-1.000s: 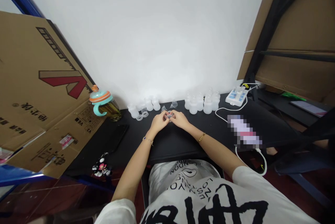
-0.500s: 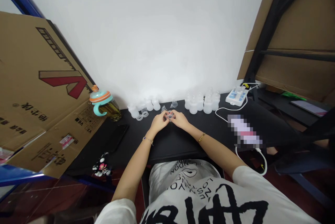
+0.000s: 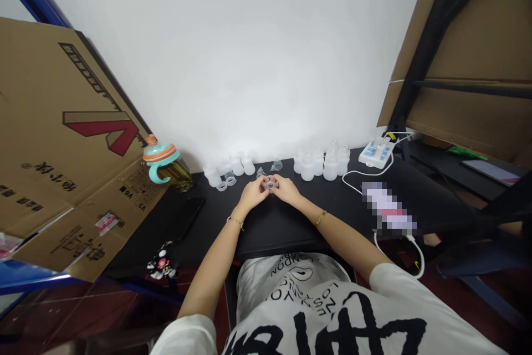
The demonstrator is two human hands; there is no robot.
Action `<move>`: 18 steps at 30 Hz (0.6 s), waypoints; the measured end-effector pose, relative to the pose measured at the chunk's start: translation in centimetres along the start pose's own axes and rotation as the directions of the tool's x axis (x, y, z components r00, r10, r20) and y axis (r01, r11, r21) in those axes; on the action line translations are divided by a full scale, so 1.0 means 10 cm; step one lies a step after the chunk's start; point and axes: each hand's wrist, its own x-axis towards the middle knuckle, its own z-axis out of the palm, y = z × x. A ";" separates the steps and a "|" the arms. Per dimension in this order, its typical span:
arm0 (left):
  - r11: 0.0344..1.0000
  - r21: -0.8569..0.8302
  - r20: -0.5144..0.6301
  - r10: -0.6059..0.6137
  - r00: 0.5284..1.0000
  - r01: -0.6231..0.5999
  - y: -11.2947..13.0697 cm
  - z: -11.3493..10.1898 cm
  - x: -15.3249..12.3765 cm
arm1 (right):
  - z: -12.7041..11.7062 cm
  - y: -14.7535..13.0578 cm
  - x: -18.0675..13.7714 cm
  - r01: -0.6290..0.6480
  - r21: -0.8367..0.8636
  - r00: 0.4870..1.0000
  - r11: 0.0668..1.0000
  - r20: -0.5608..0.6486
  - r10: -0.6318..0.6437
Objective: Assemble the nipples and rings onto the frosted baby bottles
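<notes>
Holding a small clear part (image 3: 270, 183) over the middle of the bench (image 3: 274, 227), your left hand (image 3: 252, 193) and right hand (image 3: 286, 191) both keep a closed grip on it, and you look partway: right bottles (image 3: 320, 162) seem done, left bottles (image 3: 233, 168) and loose rings (image 3: 226, 183) not yet.

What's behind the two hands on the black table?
Two tiny clear pieces, then small white bottles along the wall. The left hand and right hand mostly cover the small thing they pinch.

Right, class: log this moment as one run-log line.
left hand: holds small clear ring | right hand: holds same ring | behind: white bottles | surface: black table
</notes>
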 end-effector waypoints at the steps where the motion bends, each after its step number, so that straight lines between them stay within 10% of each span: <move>1: 1.000 0.001 0.000 -0.001 1.000 0.001 0.00 0.00 0.00 | 0.00 0.00 0.00 -0.002 0.001 1.000 1.000 0.001 0.002; 18: 1.000 -0.009 0.013 0.003 1.000 -0.003 -0.04 0.01 0.01 | 0.02 0.03 0.01 0.009 -0.011 1.000 1.000 -0.006 -0.009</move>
